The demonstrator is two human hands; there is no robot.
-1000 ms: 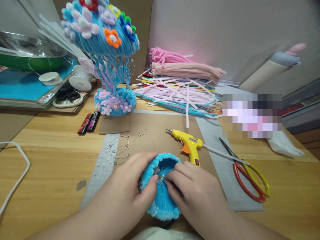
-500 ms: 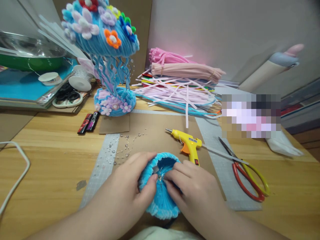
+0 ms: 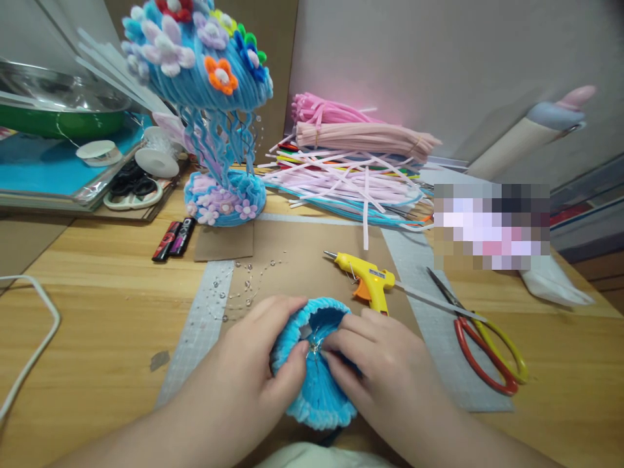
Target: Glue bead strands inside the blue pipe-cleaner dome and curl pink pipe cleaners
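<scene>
A blue cup-shaped piece made of pipe cleaners [image 3: 322,406] is held between my hands near the table's front edge, its hollow side toward me. Wire ends [image 3: 314,348] gather at its middle. My left hand [image 3: 263,357] is closed around the left rim, thumb inside the hollow by the wires. The fingers of my right hand [image 3: 375,357] are bent into the right side, pinched close to the wire ends; what lies between the fingertips is hidden. Just behind my right hand lies a yellow glue gun [image 3: 368,278] with a glue stick in its back.
Red-and-yellow-handled scissors [image 3: 487,351] lie at the right. A beaded string [image 3: 247,284] rests on the brown cardboard [image 3: 297,260] over a cutting mat. Farther back stand a blue pipe-cleaner jellyfish [image 3: 214,78], pipe-cleaner bundles [image 3: 361,136] and thread spools [image 3: 156,159].
The blue piece has tilted very slightly and my right fingertips have shifted a little at the wire ends. Otherwise the view has only drifted slightly.
</scene>
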